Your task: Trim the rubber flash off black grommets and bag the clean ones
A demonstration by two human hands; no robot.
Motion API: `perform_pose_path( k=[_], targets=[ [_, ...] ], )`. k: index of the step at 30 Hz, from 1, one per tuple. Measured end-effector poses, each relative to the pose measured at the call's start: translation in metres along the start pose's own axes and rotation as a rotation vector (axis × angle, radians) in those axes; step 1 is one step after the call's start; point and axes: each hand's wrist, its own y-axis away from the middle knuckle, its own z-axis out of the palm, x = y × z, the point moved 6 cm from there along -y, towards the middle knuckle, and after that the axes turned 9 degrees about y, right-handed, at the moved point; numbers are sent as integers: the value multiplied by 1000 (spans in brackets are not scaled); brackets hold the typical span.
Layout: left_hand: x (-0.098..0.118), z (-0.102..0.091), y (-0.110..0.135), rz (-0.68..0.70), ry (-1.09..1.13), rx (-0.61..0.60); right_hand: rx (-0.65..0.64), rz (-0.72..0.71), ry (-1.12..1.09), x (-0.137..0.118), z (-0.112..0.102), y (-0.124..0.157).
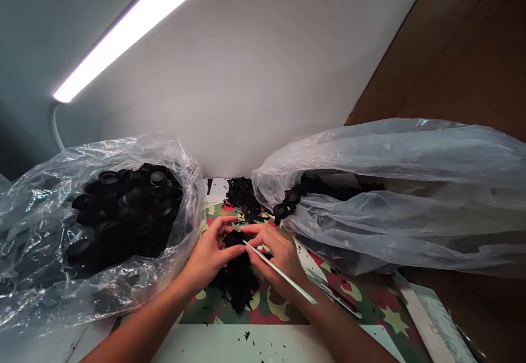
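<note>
My left hand [213,251] is closed around a small black piece [234,237], thumb and fingers on either side of it. In my right hand [279,253] is a slim, silvery pen-like tool [283,275], held like a pencil. Its tip meets the black piece close to my left thumb; the kind of tip is too small to make out. Under both hands lies a heap of black rubbery trimmings [238,286] on a patterned red, green and yellow cloth [279,305].
At left, a clear plastic bag [36,231] holds many ribbed black round parts [135,204]. Another clear bag [390,220] lies open at right, with black parts at its mouth. More black scraps [244,196] lie behind my hands. A slender metal tool [337,297] rests by my right forearm. Cardboard [460,56] stands behind.
</note>
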Motion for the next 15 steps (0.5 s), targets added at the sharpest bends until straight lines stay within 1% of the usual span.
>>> perform_pose_path(
  k=[3, 7, 11, 15],
  targets=[
    [-2, -2, 0, 49, -116, -1, -37, -91, 53, -4, 4, 1],
    [-2, -3, 1, 93, -228, -13, -6, -206, 158, -10, 6, 1],
    [1, -1, 3, 110, -294, -29, 16, -259, 222, -14, 4, 0],
    [4, 1, 4, 160, -386, -27, 13, -287, 279, -19, 7, 0]
  ],
)
